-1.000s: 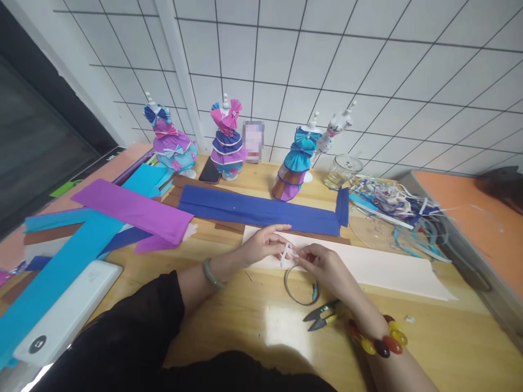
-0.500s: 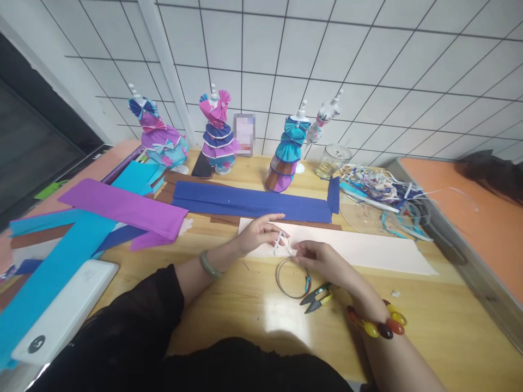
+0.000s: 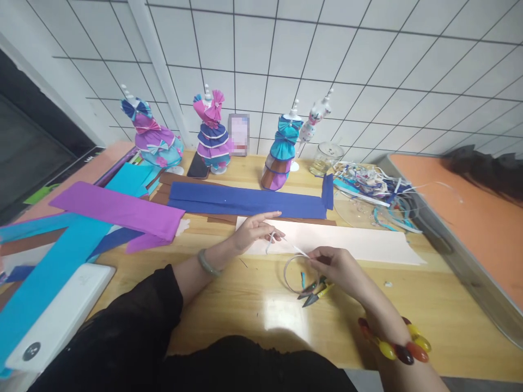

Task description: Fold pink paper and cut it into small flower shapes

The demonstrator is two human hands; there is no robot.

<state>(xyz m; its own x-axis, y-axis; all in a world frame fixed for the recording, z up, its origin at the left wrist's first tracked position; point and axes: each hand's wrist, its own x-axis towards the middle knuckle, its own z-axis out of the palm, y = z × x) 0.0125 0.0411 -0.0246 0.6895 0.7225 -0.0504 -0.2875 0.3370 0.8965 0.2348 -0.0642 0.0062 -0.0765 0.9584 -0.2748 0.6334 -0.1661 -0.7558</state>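
A narrow white strip (image 3: 301, 251) stretches between my hands above the pale pink sheet (image 3: 351, 242). My left hand (image 3: 255, 233) pinches its left part, index finger pointing out, and a short white tail hangs below the fingers. The strip's other end is between the thumb and fingertips of my right hand (image 3: 335, 267). Right by those fingertips is a thin ring of coiled band (image 3: 287, 280); I cannot tell whether they hold it too. Thread snips (image 3: 314, 299) with a yellow handle lie beneath the right hand, partly covered by it.
Dark blue fabric (image 3: 245, 201) lies behind my hands. At left are a purple piece (image 3: 118, 209), turquoise strips (image 3: 61, 277) and a white box (image 3: 61, 316). Several dressed mini mannequins (image 3: 212, 136), a glass jar (image 3: 327, 159) and a heap of scraps (image 3: 368, 182) stand farther back.
My right hand has moved right and slightly down, drawing the white strip out straight from its earlier loop. The ring has shifted right with it. The left hand has hardly moved.
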